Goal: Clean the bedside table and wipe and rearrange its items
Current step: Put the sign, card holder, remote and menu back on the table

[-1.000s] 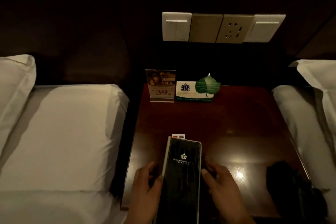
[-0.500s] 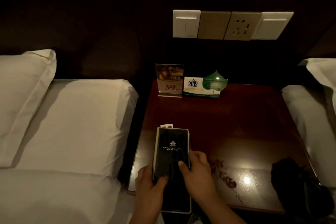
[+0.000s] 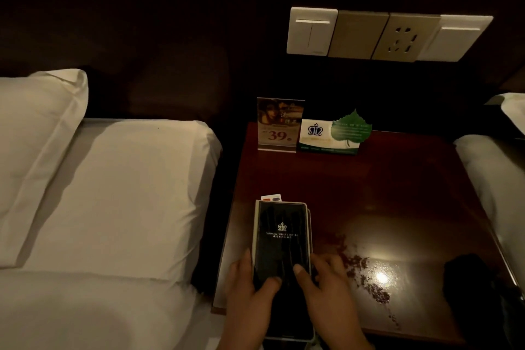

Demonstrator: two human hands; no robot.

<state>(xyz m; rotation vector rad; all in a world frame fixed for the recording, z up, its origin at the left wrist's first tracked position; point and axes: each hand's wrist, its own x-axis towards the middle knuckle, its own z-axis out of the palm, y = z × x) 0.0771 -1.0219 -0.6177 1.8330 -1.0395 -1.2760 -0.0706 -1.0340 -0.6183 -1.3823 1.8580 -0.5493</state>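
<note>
A black hotel folder [image 3: 281, 239] with a white crest lies lengthwise on the front left of the dark red bedside table [image 3: 397, 193]. My left hand [image 3: 250, 290] grips its left edge with the thumb on the cover. My right hand [image 3: 326, 290] holds its right edge, thumb also on the cover. A small white card [image 3: 271, 197] with red and blue marks peeks out beyond the folder's far end. At the back stand a "39" price sign [image 3: 279, 125] and a white card with a green leaf [image 3: 335, 135]. A dark cloth [image 3: 477, 293] lies at the front right corner.
White beds with pillows flank the table, one on the left [image 3: 113, 193] and one on the right [image 3: 494, 173]. A switch and socket panel [image 3: 386, 35] is on the dark wall above. Wet streaks and a light glare [image 3: 377, 278] mark the table's front.
The view has shifted left, and the folder has settled flat toward the table's front left. Both thumbs now press on its cover.
</note>
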